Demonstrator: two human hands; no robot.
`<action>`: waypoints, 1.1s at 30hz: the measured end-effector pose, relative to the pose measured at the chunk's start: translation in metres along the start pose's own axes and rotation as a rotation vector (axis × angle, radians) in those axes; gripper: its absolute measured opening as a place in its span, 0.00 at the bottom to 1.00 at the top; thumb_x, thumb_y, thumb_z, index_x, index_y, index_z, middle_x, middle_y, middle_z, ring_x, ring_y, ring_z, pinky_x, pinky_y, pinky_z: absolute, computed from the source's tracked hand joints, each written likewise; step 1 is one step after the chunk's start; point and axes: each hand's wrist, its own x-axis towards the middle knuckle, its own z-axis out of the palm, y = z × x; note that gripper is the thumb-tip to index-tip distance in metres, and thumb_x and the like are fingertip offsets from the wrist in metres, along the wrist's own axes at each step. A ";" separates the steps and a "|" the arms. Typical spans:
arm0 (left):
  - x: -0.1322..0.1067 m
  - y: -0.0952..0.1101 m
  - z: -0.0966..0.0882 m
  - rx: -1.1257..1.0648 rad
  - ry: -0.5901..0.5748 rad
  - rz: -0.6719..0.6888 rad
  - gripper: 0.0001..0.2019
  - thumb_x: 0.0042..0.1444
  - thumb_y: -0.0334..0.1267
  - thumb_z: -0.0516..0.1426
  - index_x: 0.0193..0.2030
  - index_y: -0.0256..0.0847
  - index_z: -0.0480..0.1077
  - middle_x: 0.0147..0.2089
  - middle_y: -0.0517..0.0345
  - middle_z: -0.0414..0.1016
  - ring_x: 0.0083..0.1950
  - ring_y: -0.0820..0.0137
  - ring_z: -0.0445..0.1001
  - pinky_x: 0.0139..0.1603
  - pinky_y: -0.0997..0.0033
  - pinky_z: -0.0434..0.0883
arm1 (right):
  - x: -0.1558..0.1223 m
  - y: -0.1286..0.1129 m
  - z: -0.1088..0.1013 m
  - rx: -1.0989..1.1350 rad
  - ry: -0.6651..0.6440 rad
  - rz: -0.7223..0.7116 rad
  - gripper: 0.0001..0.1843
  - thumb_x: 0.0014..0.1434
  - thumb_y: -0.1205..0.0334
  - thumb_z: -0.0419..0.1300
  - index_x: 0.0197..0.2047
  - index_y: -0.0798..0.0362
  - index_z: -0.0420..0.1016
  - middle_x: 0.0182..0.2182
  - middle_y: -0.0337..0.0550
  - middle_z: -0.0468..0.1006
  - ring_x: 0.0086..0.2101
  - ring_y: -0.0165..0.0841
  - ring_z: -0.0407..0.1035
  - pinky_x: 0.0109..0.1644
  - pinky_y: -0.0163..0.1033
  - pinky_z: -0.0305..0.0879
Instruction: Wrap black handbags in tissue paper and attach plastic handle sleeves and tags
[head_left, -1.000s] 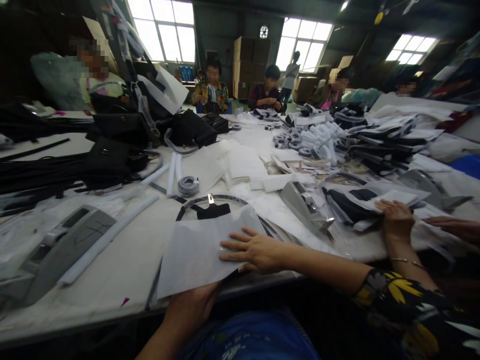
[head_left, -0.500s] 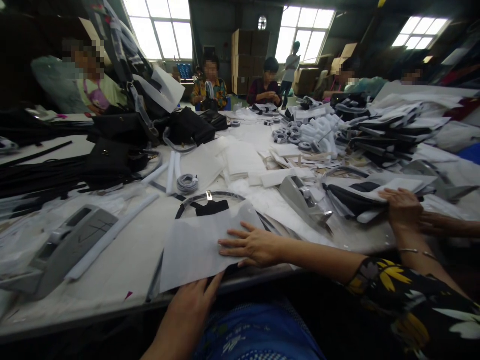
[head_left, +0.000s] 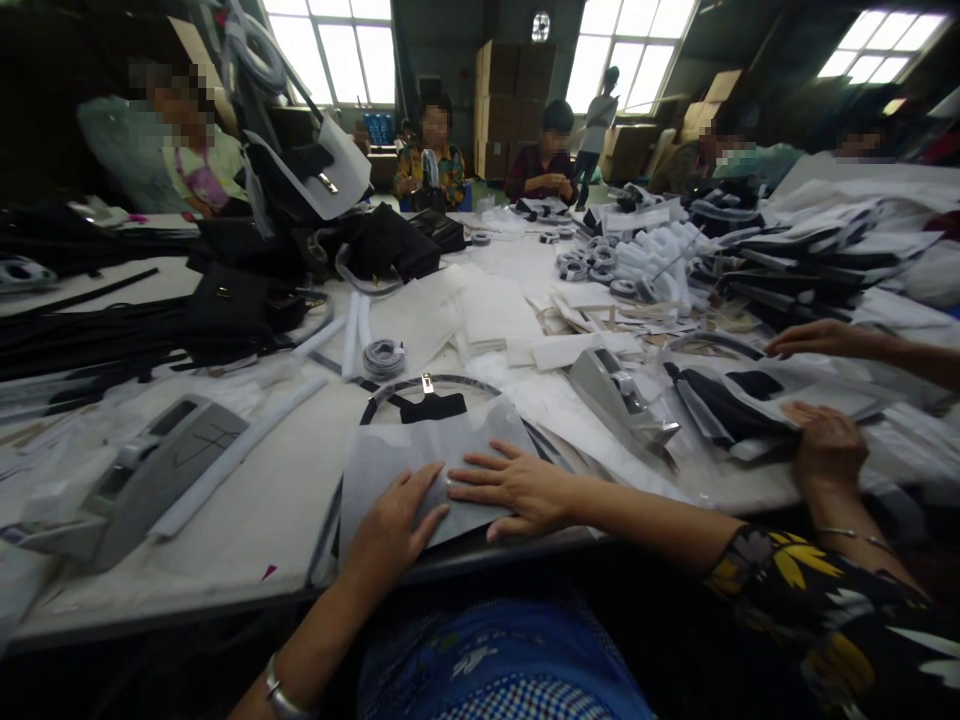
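My left hand (head_left: 394, 525) lies flat, fingers stretched out, on the near edge of a grey-white sheet (head_left: 420, 455) at the table's front edge. The sheet covers a black bag piece with a metal clasp (head_left: 429, 400) and a curved black strap (head_left: 390, 395). Right beside my fingers a co-worker's hand (head_left: 517, 490), on an arm with a flower-print sleeve, presses flat on the same sheet. That person's other hand (head_left: 825, 445) rests on a wrapped black piece (head_left: 720, 405) to the right. My right hand is not in view.
A grey tape dispenser (head_left: 142, 480) stands at the left and another (head_left: 615, 395) right of the sheet. White foam tubes (head_left: 352, 330), a tape roll (head_left: 382, 355), black bags (head_left: 232, 305) and stacked wrapped pieces (head_left: 795, 260) crowd the table. Another hand (head_left: 817, 340) reaches in from the right. Several people sit around.
My left hand has come up from under the sheet's near edge and now lies flat on top of it. The co-worker's far hand shifted right; the view tilted slightly.
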 end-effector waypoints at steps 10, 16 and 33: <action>-0.004 0.012 0.002 -0.088 0.023 -0.022 0.15 0.68 0.42 0.52 0.57 0.39 0.66 0.58 0.47 0.75 0.58 0.61 0.75 0.63 0.55 0.71 | 0.059 -0.007 -0.031 0.071 0.063 0.368 0.11 0.65 0.57 0.59 0.43 0.53 0.80 0.41 0.48 0.80 0.42 0.39 0.74 0.45 0.40 0.64; -0.006 0.012 0.005 -0.106 0.043 -0.028 0.16 0.67 0.40 0.54 0.57 0.36 0.67 0.58 0.44 0.75 0.58 0.58 0.75 0.62 0.52 0.72 | 0.072 0.006 -0.027 0.348 -0.012 0.423 0.08 0.59 0.59 0.64 0.38 0.54 0.80 0.31 0.40 0.81 0.33 0.32 0.72 0.37 0.34 0.62; -0.005 0.013 0.005 -0.107 0.051 -0.030 0.13 0.68 0.38 0.52 0.53 0.35 0.70 0.56 0.44 0.77 0.59 0.58 0.74 0.62 0.51 0.73 | 0.083 -0.001 -0.006 0.399 0.080 0.566 0.05 0.55 0.63 0.64 0.31 0.56 0.78 0.26 0.40 0.79 0.28 0.29 0.68 0.31 0.33 0.56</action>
